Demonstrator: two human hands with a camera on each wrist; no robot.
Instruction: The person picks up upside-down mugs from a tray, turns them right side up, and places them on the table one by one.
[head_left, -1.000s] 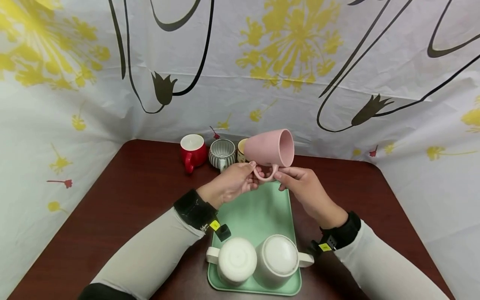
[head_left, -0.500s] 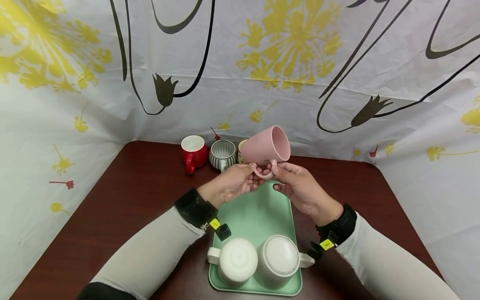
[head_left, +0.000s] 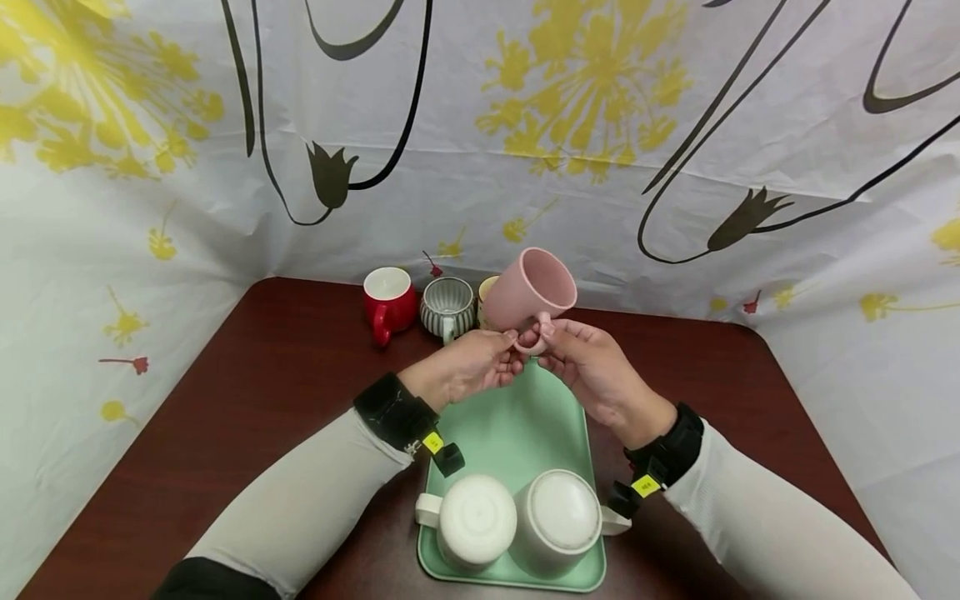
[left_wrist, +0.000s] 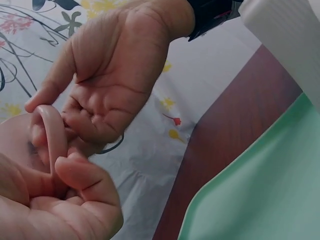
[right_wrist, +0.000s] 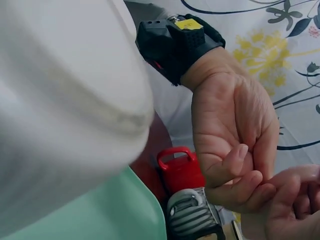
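Mug: the pink mug (head_left: 531,289) hangs in the air above the far end of the green tray (head_left: 512,433), between my hands, handle down toward me.
Axis: its long axis tilts, mouth up and away to the right, base toward the left.
Left hand: my left hand (head_left: 471,367) pinches the handle (left_wrist: 52,134) from the left.
Right hand: my right hand (head_left: 588,369) pinches the same loop from the right; both are equally near.
Tray: two white mugs (head_left: 517,521) sit inverted at its near end.
Surface: dark wooden table (head_left: 247,383); a red mug (head_left: 387,300) and a striped mug (head_left: 446,307) stand at the back.
Room: a floral sheet (head_left: 525,125) encloses it.
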